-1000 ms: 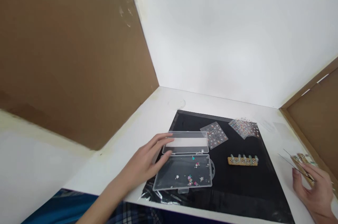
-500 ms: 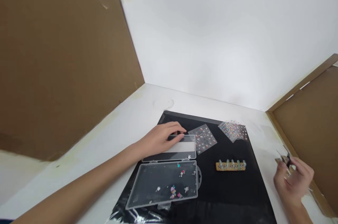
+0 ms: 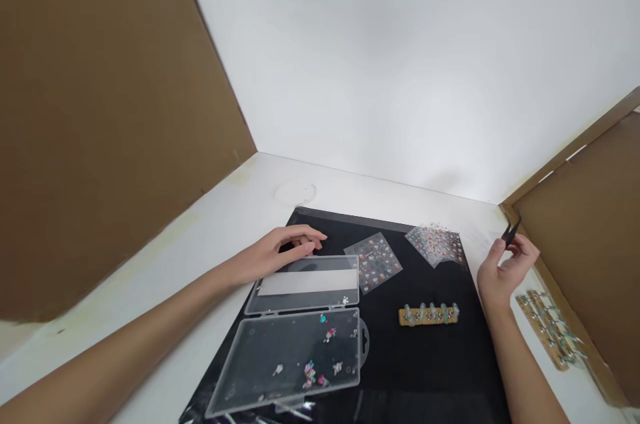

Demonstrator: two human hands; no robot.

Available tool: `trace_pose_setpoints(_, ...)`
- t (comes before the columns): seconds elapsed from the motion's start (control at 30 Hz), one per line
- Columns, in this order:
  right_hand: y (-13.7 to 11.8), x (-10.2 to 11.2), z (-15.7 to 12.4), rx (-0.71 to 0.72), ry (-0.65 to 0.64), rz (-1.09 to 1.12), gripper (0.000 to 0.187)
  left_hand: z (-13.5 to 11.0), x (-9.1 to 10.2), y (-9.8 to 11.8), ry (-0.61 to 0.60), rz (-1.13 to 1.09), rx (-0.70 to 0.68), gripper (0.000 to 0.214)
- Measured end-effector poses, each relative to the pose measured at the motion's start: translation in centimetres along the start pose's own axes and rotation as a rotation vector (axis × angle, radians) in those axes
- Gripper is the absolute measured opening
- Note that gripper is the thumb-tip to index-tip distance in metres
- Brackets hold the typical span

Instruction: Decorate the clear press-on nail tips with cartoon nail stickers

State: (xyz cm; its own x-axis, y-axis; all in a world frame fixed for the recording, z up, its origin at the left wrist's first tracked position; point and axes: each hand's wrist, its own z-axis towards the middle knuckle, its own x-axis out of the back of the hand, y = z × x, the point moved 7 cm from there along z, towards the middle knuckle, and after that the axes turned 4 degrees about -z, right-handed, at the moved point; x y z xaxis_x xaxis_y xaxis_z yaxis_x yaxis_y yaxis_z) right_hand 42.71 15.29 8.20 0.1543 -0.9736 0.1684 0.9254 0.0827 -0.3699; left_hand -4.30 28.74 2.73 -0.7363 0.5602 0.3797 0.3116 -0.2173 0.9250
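Note:
My left hand [image 3: 287, 249] hovers over or rests on the far left corner of the clear plastic case [image 3: 280, 354]. Its fingers are apart, slightly curled, and hold nothing visible. The case lies open, its lid part with a white strip, and small colourful nail charms [image 3: 310, 374] are scattered in the near half. Over at the right, my right hand [image 3: 505, 271] grips dark tweezers [image 3: 511, 232], tips pointing up and spread apart. Nothing shows between those tips.
A black mat [image 3: 425, 377] lies under the case. On it are a sticker sheet [image 3: 377, 264], another glittery sheet [image 3: 435, 245] and a wooden nail stand [image 3: 429, 315] with clear nail tips. More nail stands [image 3: 550, 331] lie by the right cardboard wall [image 3: 595, 231]. Another cardboard wall [image 3: 110, 131] rises left.
My right hand has moved up and left with the tweezers, away from the nail stands at the right. My left hand has slid left across the lid. The view has shifted slightly.

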Motion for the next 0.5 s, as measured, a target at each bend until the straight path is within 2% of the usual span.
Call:
trace_pose_setpoints(0.17, 1.3, 0.2, -0.2, -0.043, -0.010, 0.011, 0.049, 0.3, -0.3, -0.1, 0.007, 0.005, 0.016, 0.057)
trace_pose_setpoints(0.5, 0.8, -0.8, -1.0, -0.095, -0.089, 0.074, 0.048, 0.4, -0.5, -0.6, 0.028, 0.095, 0.032, 0.055)
